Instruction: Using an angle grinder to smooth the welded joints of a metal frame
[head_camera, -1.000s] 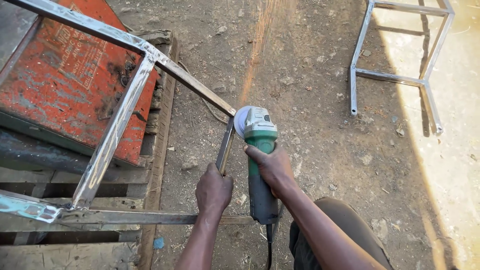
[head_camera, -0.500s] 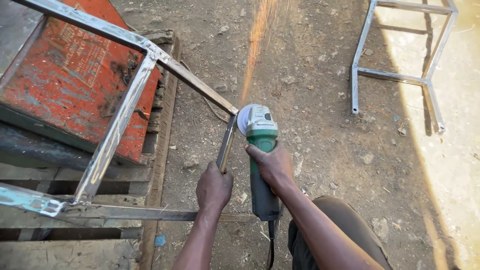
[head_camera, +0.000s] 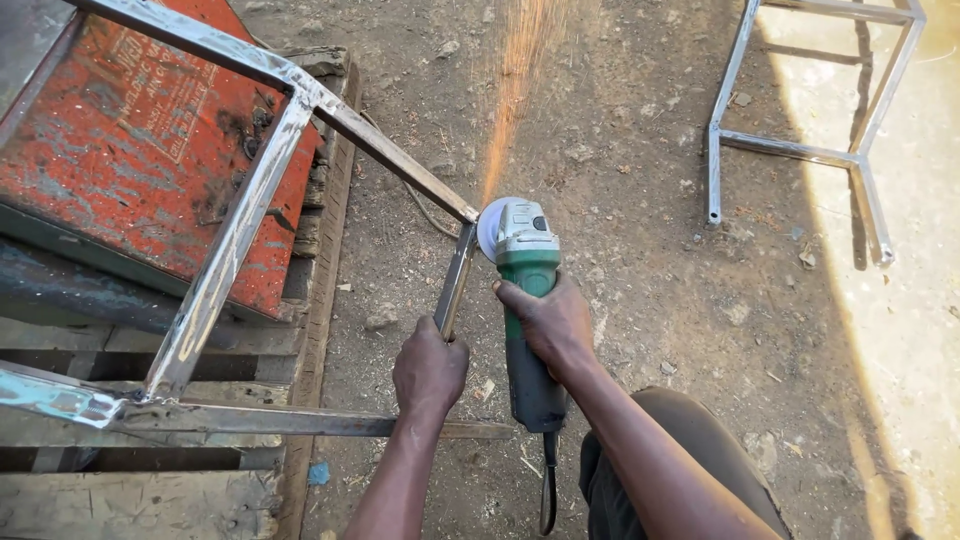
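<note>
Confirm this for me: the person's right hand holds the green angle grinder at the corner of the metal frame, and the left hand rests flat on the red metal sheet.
One detail is wrong. The head view shows the left hand gripping a bar of the metal frame, not resting on the red metal sheet. The right hand does hold the green angle grinder at the frame's corner, throwing sparks.

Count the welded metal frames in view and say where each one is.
2. One metal frame lies over the red plate at left, its upright bar held by the left hand beside the grinder. A second frame stands on the dirt, top right.
</note>
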